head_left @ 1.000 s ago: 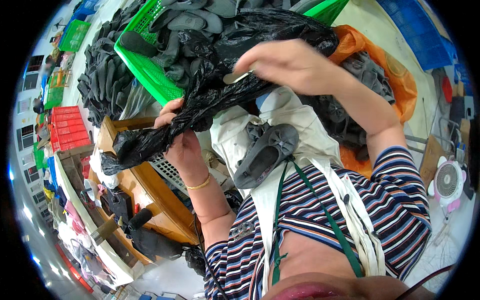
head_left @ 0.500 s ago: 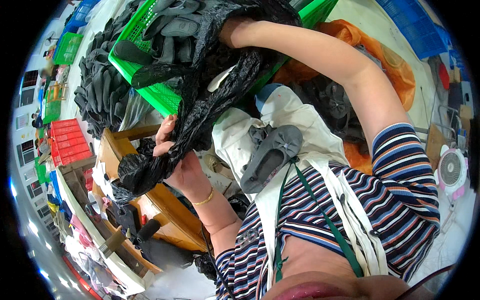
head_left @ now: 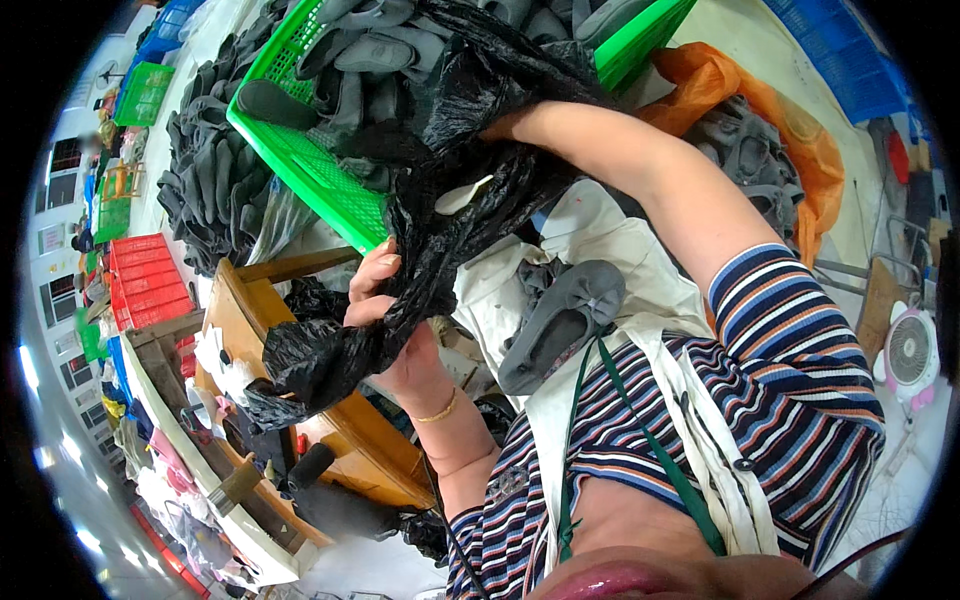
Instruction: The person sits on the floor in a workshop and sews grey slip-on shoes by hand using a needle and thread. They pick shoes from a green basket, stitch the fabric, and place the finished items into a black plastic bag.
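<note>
A black plastic bag [head_left: 440, 255] stretches from my left hand up over a green plastic crate [head_left: 350, 215]. My left hand [head_left: 385, 300] is closed around its gathered end. My right forearm [head_left: 610, 150] reaches across to the bag's upper part, and the fingers of that hand are hidden in the plastic. Dark grey shoes [head_left: 375, 52] lie heaped in the crate, partly covered by the bag. A pale flat piece [head_left: 462, 197] rests among the folds of plastic. On my lap, over the white apron [head_left: 650, 290], sits a grey flat shoe [head_left: 562, 325] with a bow.
A heap of grey shoes [head_left: 210, 180] stands left of the crate. To the right, an orange sack [head_left: 820, 180] holds more grey shoes. A wooden table [head_left: 370, 450] with a dark machine on it is at my left. A small white-and-pink fan [head_left: 908, 345] stands at far right.
My right arm has drawn back toward me, and the hand is now deeper behind the plastic. More of the crate's shoes show. The left hand keeps its hold on the bag.
</note>
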The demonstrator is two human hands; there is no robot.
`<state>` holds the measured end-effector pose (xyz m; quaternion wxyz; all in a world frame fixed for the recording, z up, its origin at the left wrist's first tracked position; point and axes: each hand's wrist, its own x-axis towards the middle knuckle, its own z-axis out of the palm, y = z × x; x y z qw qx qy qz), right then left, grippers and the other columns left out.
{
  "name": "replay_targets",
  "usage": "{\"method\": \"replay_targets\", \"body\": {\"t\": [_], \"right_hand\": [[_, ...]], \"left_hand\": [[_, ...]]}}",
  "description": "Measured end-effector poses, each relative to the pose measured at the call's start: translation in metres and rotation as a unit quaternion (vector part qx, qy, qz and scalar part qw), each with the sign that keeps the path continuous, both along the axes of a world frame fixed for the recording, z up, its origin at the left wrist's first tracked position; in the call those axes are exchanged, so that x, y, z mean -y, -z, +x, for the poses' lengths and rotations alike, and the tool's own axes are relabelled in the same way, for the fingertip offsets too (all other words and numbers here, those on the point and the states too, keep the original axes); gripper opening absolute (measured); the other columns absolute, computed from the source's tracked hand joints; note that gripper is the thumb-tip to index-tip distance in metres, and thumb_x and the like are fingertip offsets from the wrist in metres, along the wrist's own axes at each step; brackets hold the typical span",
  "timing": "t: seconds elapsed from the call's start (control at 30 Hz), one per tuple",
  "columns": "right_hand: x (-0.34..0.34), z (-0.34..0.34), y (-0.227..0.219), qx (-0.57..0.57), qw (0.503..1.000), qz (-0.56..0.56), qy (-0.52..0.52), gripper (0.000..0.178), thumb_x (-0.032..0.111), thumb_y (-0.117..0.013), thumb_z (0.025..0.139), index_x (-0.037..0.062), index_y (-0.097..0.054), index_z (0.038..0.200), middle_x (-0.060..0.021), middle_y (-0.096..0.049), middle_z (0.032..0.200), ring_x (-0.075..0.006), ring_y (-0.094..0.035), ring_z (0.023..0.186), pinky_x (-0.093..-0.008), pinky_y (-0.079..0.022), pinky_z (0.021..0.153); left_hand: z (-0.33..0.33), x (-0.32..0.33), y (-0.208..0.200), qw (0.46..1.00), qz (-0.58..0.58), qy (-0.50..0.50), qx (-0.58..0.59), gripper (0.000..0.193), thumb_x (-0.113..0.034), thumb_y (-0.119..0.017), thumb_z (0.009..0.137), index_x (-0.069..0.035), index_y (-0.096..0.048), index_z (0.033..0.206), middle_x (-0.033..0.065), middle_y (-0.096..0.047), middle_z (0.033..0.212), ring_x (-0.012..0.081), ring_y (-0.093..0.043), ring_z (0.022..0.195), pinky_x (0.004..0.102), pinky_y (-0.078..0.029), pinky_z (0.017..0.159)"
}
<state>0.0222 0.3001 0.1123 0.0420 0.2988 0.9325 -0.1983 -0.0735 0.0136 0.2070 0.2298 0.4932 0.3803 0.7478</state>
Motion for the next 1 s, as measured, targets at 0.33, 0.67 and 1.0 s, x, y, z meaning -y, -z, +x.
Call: {"method": "replay_targets", "body": {"t": [0.33,0.67,1.0], "right_hand": [[-0.030,0.044,-0.050,-0.229,0.847,-0.465,0.115,0.032,0.027,-0.066,0.092,0.0082,-0.067,0.119,-0.0092,-0.067,0.120,-0.0243,-0.064,0.105,-0.0391,-0.051,0.091],[0.014,0.061,-0.112,-0.046,0.993,-0.097,0.052,0.035,0.035,-0.060,0.094,0.0056,-0.069,0.111,-0.0178,-0.068,0.111,-0.0357,-0.063,0.103,-0.0434,-0.050,0.091],[-0.012,0.095,-0.166,-0.402,0.899,0.167,0.049,0.036,0.041,-0.062,0.091,0.0064,-0.069,0.100,-0.0131,-0.069,0.095,-0.0304,-0.067,0.090,-0.0391,-0.053,0.080]], "left_hand": [[-0.003,-0.004,-0.004,0.995,0.021,-0.004,0.099,0.022,-0.028,-0.061,0.086,-0.007,-0.061,0.094,0.0212,-0.061,0.120,0.0409,-0.052,0.124,0.0596,-0.035,0.111],[0.003,-0.007,-0.014,0.985,-0.001,-0.031,0.168,0.031,-0.028,-0.055,0.094,-0.001,-0.057,0.109,0.0237,-0.062,0.116,0.0394,-0.055,0.120,0.0550,-0.038,0.109],[-0.002,-0.012,-0.025,0.955,0.002,0.096,0.281,0.040,-0.032,-0.058,0.087,-0.002,-0.051,0.111,0.0055,-0.046,0.079,0.0211,-0.048,0.078,0.0512,-0.039,0.101]]}}
